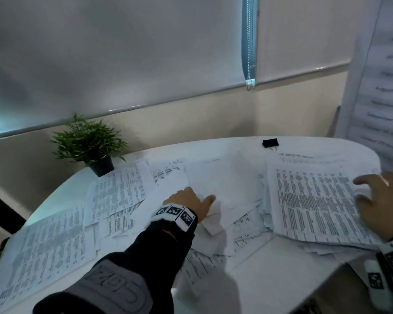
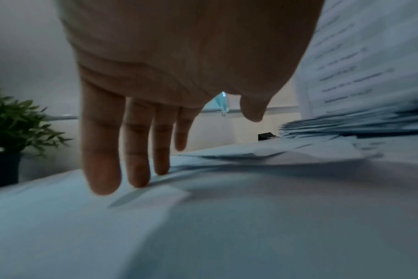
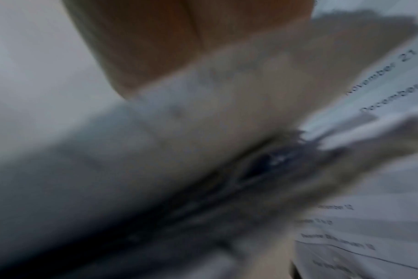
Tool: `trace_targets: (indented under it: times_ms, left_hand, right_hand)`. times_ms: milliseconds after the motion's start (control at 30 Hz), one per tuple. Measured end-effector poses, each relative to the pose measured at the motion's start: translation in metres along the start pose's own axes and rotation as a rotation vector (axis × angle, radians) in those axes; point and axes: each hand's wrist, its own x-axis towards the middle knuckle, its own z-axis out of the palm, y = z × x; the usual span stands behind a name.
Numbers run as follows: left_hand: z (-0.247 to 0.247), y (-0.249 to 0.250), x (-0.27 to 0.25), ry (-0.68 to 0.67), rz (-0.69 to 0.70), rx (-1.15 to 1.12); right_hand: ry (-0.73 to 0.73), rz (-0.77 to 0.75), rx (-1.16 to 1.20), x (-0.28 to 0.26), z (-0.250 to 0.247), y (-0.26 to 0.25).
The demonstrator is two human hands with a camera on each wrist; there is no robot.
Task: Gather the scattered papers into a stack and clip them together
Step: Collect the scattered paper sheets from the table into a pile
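L arm in a dark sleeve w/ a tagged wristband is reaching from bottom centre toward mid-frame; left hand is lying palm down, fingers straight and together, thumb out to the side. Right hand at the right edge is resting flat, fingers spread, ring showing; tagged wristband at lower right.

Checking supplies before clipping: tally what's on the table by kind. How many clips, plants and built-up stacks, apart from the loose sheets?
Binder clip: 1
Potted plant: 1
Stack under the right hand: 1
Total: 3
The loose sheets overlap too much to count; the left hand rests on some.
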Motion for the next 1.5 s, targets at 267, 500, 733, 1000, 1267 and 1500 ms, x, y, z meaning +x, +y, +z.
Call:
trace_targets:
  times_ms: [267,500,733,1000,1267,1500]
  left_hand:
    - [0.009,0.024,0.013,-0.024,-0.232,-0.081]
    - [0.014,0.023,0.033,-0.069,-0.285,-0.284]
    - [0.017,0.013,0.039,-0.033,-0.307,-0.442]
    - [-0.048,-0.002,-0.042,0.469,0.086,-0.838]
    - [-0.039,0.011,-0.173,0.246,0.737,-0.602]
    - [-0.023,-0.07,-0.152,0.213,0.42,-1.119]
  right_hand:
    - [-0.078,-0.207,0.162,-0.031,-0.051,-0.089]
    - [-0.139,-0.201,0.226,-0.037,-0.041,-0.099]
    - [-0.185,-0.245,0.238,-0.046,-0.045,-0.109]
    - [-0.415,-0.273,0.814,-0.067,-0.052,-0.139]
    - [-0.742,-0.167,1.689,-0.114,-0.069,-0.186]
    - [-0.652,-0.141,1.373,-0.122,-0.054,-0.186]
